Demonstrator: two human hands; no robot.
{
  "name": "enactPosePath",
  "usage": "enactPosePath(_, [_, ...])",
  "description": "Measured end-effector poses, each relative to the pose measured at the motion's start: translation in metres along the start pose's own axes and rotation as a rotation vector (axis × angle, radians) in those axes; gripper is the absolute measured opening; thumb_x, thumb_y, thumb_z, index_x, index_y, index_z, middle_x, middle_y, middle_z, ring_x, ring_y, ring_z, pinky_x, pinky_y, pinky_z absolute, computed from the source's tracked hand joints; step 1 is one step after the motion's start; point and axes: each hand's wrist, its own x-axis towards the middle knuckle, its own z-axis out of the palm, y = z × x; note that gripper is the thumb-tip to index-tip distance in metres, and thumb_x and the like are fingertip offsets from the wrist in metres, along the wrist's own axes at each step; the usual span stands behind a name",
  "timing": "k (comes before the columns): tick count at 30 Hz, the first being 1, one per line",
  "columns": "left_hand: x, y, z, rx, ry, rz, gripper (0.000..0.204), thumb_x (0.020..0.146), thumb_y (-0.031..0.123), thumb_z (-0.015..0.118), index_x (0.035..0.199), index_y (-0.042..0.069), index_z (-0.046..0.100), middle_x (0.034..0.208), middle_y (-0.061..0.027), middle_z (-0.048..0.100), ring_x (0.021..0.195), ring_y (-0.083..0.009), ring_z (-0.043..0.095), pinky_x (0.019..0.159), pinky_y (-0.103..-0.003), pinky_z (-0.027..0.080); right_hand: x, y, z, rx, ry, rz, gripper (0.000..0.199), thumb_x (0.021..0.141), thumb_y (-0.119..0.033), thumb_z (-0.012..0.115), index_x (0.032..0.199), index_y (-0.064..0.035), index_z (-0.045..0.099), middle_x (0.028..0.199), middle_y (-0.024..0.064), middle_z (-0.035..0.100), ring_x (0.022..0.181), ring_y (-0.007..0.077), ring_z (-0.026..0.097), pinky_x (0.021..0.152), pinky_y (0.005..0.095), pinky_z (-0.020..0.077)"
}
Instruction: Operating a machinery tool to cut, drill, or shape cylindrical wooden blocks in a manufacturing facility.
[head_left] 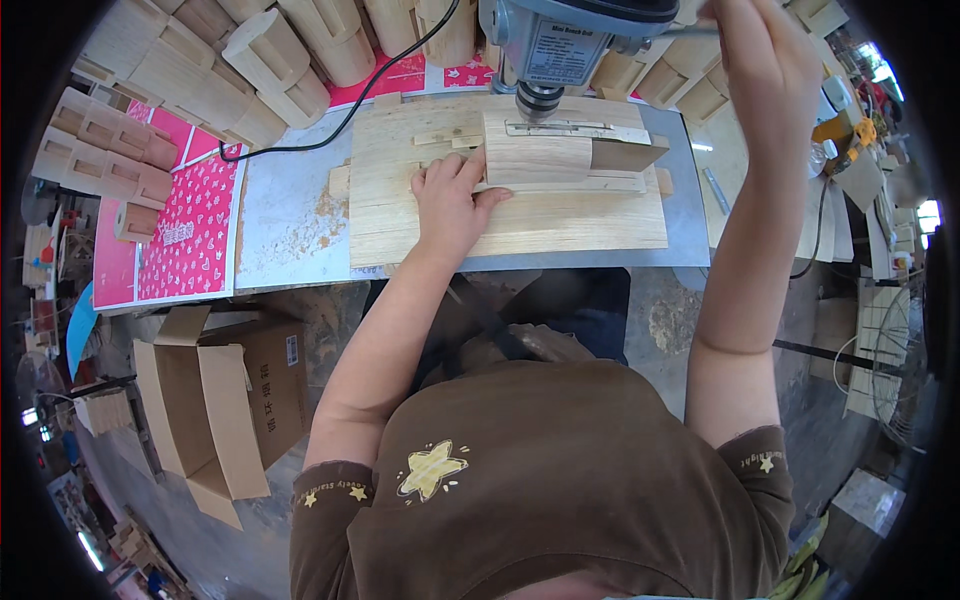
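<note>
A pale wooden block (pixel 540 160) with a rounded face lies on a wooden base board (pixel 560 228), under the chuck (pixel 538 102) of a blue-grey bench drill (pixel 560 52). My left hand (pixel 452 205) is closed on the block's left end, thumb along the near side and fingers bent over the wooden strips behind. My right hand (pixel 757 45) is raised at the top right beside the drill, around a lever (pixel 690 33); its fingertips are partly cut off by the picture's edge. A narrow slot shows in the block below the chuck. Whether the bit touches the wood cannot be seen.
Several wooden cylinders with cut-outs (pixel 270 62) stand along the back and left on pink patterned sheets (pixel 190 235). A black cable (pixel 345 125) crosses the table's left. Sawdust (pixel 318 225) lies beside the base board. An open cardboard box (pixel 255 400) sits on the floor.
</note>
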Motion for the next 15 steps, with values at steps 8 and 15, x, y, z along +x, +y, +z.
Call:
enactPosePath(8, [0.001,0.004,-0.002,-0.011,0.004,0.019,0.056,0.067,0.035,0.074,0.116,0.013,0.059,0.081,-0.0029,0.051,0.085,-0.0229,0.050,0.081,-0.040,0.031,-0.093,0.010,0.027,0.098,0.164,-0.070,0.010,0.085,-0.005,0.056,0.077,-0.0004,0.062,0.065,0.0074,0.059,0.057,0.0196,0.052,0.056,0.0281,0.0405])
enactPosePath(15, [0.002,0.004,-0.001,-0.007,0.005,0.015,0.058,0.067,0.035,0.074,0.119,0.014,0.059,0.082,-0.0019,0.051,0.084,-0.0224,0.050,0.081,-0.040,0.031,-0.135,0.052,0.073,0.160,0.142,-0.110,0.007,0.084,-0.004,0.056,0.088,-0.0019,0.062,0.080,0.0086,0.061,0.075,0.0245,0.055,0.073,0.0340,0.0405])
